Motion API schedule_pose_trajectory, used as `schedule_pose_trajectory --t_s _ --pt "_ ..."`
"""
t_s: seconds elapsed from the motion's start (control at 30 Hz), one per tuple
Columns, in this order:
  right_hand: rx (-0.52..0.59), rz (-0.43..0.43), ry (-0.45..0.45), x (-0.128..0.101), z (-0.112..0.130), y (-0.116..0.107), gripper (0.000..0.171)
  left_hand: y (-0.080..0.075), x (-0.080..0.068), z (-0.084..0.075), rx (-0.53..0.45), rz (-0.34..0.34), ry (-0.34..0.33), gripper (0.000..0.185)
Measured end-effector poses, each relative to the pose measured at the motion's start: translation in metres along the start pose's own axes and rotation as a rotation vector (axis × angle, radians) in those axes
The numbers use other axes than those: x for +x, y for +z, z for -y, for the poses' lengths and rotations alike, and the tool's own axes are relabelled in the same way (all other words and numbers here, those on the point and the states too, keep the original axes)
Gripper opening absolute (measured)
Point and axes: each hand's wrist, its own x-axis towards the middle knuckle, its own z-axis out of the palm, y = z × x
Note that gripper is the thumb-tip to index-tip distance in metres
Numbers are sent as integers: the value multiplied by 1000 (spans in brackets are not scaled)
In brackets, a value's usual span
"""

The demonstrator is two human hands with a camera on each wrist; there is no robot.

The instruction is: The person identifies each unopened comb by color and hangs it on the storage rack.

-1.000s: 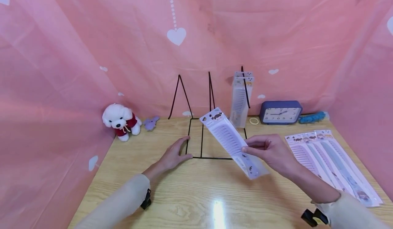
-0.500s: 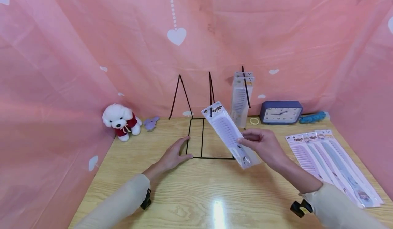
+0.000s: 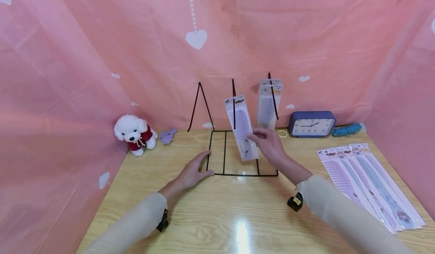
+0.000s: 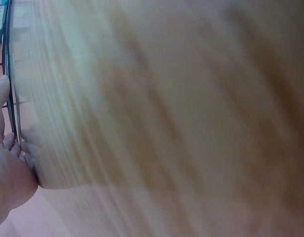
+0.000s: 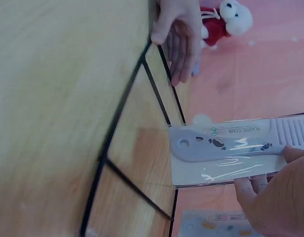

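From the head view, my right hand (image 3: 268, 142) pinches a packaged comb (image 3: 240, 127) upright over the wire rack (image 3: 238, 154) near the desk's (image 3: 217, 208) back edge; my left hand (image 3: 193, 171) lies flat on the rack's left front corner. Left wrist view: fingers (image 4: 6, 143) touching wire. Right wrist view: comb (image 5: 236, 148) gripped above the rack (image 5: 137, 143).

A packaged lilac comb (image 3: 241, 127) is being held nearly upright, pinched at its lower end, above the black wire rack (image 3: 234, 154).
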Motion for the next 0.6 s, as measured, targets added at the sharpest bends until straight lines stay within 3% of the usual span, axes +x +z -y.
schedule_pose_trajectory --t_s 0.23,0.6 --pt "116 -85 16 35 2 22 36 0 0 -1 -12 -4 2 85" --pt "170 -172 80 69 8 39 40 -1 0 -3 9 -5 -1 83"
